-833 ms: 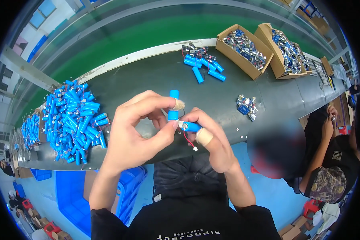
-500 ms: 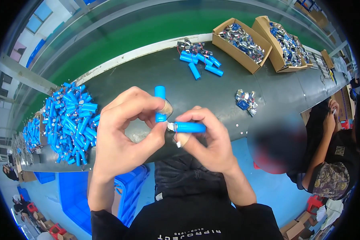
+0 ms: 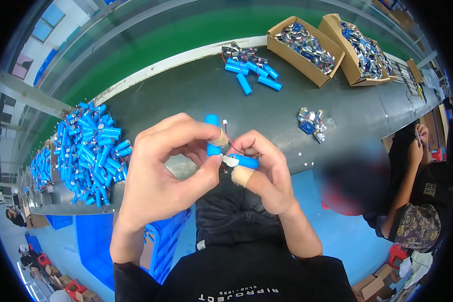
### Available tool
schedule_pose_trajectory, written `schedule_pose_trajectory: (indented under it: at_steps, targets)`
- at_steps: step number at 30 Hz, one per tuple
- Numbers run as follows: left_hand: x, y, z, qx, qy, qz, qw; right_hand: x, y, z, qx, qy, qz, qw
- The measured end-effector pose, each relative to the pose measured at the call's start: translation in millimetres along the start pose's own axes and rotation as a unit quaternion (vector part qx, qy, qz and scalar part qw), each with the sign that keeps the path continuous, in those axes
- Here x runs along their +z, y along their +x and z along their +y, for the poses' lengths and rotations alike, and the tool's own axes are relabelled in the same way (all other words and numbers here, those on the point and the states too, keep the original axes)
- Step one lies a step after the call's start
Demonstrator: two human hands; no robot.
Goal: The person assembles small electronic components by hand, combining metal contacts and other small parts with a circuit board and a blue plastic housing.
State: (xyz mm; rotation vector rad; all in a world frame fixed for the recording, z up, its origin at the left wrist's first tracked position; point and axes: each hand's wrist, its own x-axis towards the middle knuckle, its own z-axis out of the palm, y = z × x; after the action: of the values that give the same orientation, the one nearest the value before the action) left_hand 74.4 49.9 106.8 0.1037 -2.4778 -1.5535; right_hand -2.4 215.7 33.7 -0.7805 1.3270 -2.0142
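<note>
left cell (image 3: 212,121) and right cell (image 3: 246,161) are up over the desk (image 3: 166,95), left grip (image 3: 168,166) pinched on one, right grip (image 3: 267,176) clamped round the other. unlike half a second ago, a red lead (image 3: 227,133) pokes up between them. left one's long axis points away from the body, right one's slants down rightward.

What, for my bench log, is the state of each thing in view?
Left hand: pinching
Left-hand cylinder: held
Right hand: gripping
Right-hand cylinder: held
Blue cylinder pile: loosely heaped
Far blue cylinders: lying loose
Cardboard boxes: open, filled
Small metallic parts, right: loosely clustered
</note>
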Motion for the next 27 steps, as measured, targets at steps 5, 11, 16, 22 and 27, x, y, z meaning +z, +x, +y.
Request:
schedule_pose_trajectory:
  at_steps: [5,11,16,22,27]
  targets:
    - [6,1,-2,-0.010,-0.027,-0.005,1.000,2,1,1,-0.010,0.030,0.014,0.999]
    - [14,-1,-8,0.023,-0.028,-0.006,0.999,1,-3,8,-0.011,-0.007,0.036,0.999]
    - [14,-1,-8,0.079,0.109,0.084,0.987,6,-1,8,-0.054,0.024,0.070,0.996]
    - [-19,-7,-48,0.017,0.380,0.147,0.913,-19,2,14,0.009,0.316,-0.014,0.949]
    - [-57,-18,-90,-0.064,0.489,0.155,0.856,-24,4,13,0.047,0.428,-0.044,0.902]
